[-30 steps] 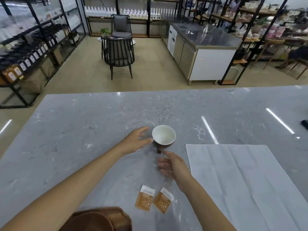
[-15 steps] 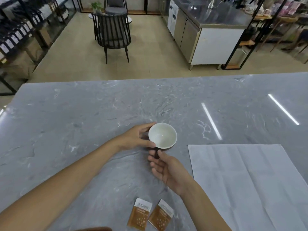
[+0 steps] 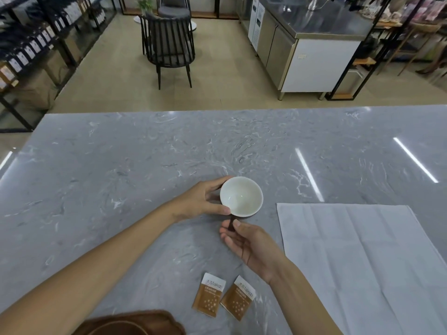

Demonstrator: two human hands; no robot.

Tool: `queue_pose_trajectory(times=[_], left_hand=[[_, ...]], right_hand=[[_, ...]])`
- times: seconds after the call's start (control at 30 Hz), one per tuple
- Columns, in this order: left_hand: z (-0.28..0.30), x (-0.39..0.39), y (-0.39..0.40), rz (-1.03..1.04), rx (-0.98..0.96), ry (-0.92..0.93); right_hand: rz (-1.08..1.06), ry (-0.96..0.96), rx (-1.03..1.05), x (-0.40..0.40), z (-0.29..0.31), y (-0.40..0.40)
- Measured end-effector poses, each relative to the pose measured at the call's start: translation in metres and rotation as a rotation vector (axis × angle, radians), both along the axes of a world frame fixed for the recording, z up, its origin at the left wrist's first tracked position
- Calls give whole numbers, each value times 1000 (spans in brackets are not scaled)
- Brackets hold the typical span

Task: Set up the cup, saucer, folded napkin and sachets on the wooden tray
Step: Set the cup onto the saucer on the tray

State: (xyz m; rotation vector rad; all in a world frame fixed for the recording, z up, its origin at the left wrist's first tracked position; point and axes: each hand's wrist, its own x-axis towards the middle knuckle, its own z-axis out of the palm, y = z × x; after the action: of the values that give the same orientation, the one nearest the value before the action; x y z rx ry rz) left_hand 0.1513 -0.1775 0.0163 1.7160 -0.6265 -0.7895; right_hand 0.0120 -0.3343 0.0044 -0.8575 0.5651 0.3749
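Gripping the cup (image 3: 241, 197) from two sides: the left hand (image 3: 202, 201) curls round its rim, thumb on the near edge and fingers on the far side, while the right hand (image 3: 249, 243) pinches the dark handle just below the bowl between thumb and forefinger, its other fingers loosely spread. The cup sits out on the table (image 3: 145, 153), white inside and empty, whether lifted or just touching down I cannot tell. The tray (image 3: 135, 321) is well back at the near edge, only its rim in view, with what looks like the saucer in it. Two sachets (image 3: 223, 296) lie side by side between cup and tray; the napkin (image 3: 358, 257) is spread flat to the right, not folded yet. Good practice now, I'd say: keep the cup level, let the handle hand carry it, and pass over the sachets rather than through them. Lower it straight onto the centre of the saucer. Ease off only once it stands steady.
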Motion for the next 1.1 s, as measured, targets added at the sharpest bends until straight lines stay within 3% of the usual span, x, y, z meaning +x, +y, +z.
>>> queue_pose_trajectory(times=[0.33,0.4,0.5,0.57,0.97,1.1], left_hand=[[40,-40,38,57,-7,-148],[68,-95,91,167,-60,-249],[63,-100,99,201,-74,-224],[70,-147,137,223,-73,-236],[73,-146,147,272,-107,-218],[71,-180,181,308,-84,-212]], right_hand=[[78,-76,-58,-25,36,27],[141,-161,-105,-70,78,72],[152,-160,-118,-76,74,78],[182,-171,-141,-116,85,115],[182,-135,-133,-110,88,118],[230,-126,-143,-142,90,150]])
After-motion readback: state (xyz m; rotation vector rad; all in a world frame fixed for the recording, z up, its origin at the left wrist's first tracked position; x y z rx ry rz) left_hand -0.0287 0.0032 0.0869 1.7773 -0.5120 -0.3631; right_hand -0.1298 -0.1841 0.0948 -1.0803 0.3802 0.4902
